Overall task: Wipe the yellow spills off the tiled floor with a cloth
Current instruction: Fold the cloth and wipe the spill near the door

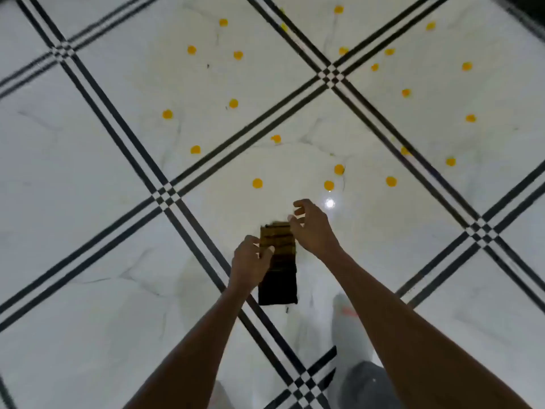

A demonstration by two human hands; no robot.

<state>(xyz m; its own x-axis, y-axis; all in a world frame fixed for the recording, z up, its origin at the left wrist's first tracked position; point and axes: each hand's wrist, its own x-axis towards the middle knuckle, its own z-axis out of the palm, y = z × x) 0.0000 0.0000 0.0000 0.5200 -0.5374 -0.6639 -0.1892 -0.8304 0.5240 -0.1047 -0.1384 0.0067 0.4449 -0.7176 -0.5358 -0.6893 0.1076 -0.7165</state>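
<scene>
head view, yellow spills [257, 183] beyond cloth [277, 262], shoe [351, 326] below

— What sort of place is this?
— An indoor room, its kind unclear. A glossy white marble-look tiled floor [88, 178] with black double border lines [165, 184] reflects a ceiling light [329, 203].

White marbled floor [88, 178] with black double stripes; yellow spills [257, 183] dot it; cloth [277, 264] striped brown, fading black.
</scene>
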